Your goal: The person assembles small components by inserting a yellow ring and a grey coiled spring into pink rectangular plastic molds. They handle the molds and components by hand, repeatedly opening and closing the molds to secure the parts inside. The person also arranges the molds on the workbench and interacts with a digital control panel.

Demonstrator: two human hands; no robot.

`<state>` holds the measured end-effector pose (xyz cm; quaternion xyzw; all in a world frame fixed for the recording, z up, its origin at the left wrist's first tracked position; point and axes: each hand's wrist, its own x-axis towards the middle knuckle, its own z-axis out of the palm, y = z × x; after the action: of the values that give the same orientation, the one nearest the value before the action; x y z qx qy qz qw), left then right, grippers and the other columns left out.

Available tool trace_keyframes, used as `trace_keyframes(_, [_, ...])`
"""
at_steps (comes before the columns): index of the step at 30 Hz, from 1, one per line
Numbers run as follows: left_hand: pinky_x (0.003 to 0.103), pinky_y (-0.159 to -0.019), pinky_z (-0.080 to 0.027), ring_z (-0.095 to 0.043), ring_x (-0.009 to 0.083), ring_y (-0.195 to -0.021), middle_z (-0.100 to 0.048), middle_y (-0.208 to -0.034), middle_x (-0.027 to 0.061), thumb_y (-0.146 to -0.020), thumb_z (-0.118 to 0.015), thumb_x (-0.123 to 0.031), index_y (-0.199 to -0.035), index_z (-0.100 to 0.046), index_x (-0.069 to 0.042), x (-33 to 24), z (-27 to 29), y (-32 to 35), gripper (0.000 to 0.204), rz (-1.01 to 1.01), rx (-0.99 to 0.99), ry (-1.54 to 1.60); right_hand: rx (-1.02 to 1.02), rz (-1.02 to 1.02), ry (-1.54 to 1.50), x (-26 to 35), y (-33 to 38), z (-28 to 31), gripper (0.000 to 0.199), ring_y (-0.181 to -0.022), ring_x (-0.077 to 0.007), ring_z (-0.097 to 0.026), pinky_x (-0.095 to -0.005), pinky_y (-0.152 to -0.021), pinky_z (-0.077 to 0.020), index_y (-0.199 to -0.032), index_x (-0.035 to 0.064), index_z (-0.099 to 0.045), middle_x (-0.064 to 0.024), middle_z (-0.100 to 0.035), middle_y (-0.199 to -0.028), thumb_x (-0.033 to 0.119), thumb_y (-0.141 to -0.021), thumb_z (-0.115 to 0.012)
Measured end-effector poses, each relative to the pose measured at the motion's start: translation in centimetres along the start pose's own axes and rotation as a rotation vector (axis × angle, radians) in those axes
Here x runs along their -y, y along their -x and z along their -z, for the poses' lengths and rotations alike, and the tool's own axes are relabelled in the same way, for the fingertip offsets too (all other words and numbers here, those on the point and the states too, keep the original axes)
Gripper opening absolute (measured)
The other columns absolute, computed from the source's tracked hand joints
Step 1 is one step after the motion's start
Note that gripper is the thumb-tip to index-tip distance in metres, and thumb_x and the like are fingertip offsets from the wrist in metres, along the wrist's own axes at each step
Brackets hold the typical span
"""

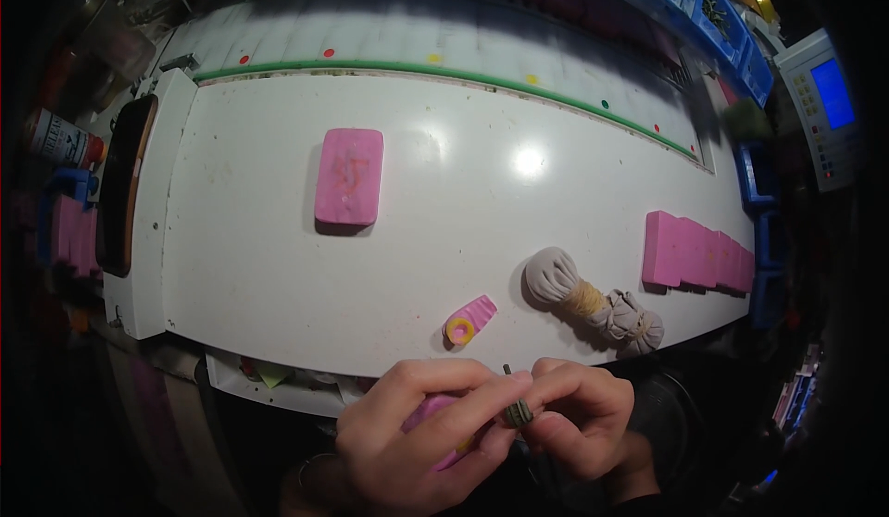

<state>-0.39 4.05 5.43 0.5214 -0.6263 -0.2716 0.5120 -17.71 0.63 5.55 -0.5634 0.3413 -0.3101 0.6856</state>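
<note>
Above the near edge of the white table, my two hands meet. Curled round a pink rubber-like mold piece (pixel 428 412), my left hand (pixel 398 443) covers most of it. A small dark green ridged piece with a thin stem (pixel 519 413) sits between the fingertips of both hands. My right hand (pixel 583 415) pinches it with thumb and forefinger. Just beyond the hands lies a smaller pink mold piece with a yellow ring (pixel 470 321). To its right rests a grey cloth pouch (pixel 556 278) bound with tan bands.
A pink block (pixel 348 176) with a reddish mark lies left of the middle. Several pink blocks (pixel 681 250) stand in a row at right, beside blue bins (pixel 767 239). A phone (pixel 127 184) lies on the left ledge. A green strip (pixel 407 71) edges the back.
</note>
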Motion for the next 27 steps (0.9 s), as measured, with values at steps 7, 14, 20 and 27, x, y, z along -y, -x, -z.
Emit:
trace_keyframes(7, [0.028,-0.06,-0.049,-0.06,0.0211,-0.072,-0.059,-0.088,0.0115,-0.063,-0.073,0.003,-0.098,-0.066,-0.001,0.8,-0.5,0.5,0.036,-0.019,-0.069,-0.001,-0.058,-0.003,-0.041,-0.5,0.2,-0.2,0.012,-0.06,-0.0109,-0.051,-0.0226,-0.054,-0.0406,-0.091,-0.0067,-0.058,-0.0119,-0.059,-0.076,0.004,-0.086,-0.055])
trace_keyframes(14, [0.027,-0.06,-0.05,-0.061,0.021,-0.07,-0.062,-0.087,0.0128,-0.064,-0.075,-0.001,-0.097,-0.066,0.001,0.4,0.0,-0.4,0.034,-0.018,-0.01,0.025,-0.04,-0.003,-0.116,-0.7,0.5,-0.1,0.019,-0.067,-0.0136,-0.056,-0.0254,-0.061,-0.0445,-0.095,-0.0067,-0.056,-0.0145,-0.061,-0.08,0.011,-0.091,-0.054])
trace_keyframes(20, [0.027,-0.06,-0.049,-0.061,0.0224,-0.07,-0.064,-0.085,0.0148,-0.064,-0.078,-0.007,-0.096,-0.066,0.003,0.4,0.3,-0.5,0.035,-0.084,-0.02,0.03,0.005,-0.023,-0.143,-0.7,0.7,0.1,0.021,-0.076,-0.0179,-0.06,-0.0291,-0.068,-0.0485,-0.095,-0.0071,-0.056,-0.017,-0.063,-0.085,0.013,-0.092,-0.053])
trace_keyframes(27, [0.027,-0.056,-0.048,-0.06,0.0211,-0.065,-0.063,-0.082,0.0144,-0.066,-0.078,-0.009,-0.097,-0.065,0.004,0.2,0.7,-0.7,0.036,-0.065,0.049,0.015,0.004,-0.017,-0.172,-0.7,0.7,-0.1,0.022,-0.077,-0.0189,-0.061,-0.0299,-0.071,-0.0495,-0.096,-0.0072,-0.056,-0.0176,-0.063,-0.086,0.014,-0.092,-0.053])
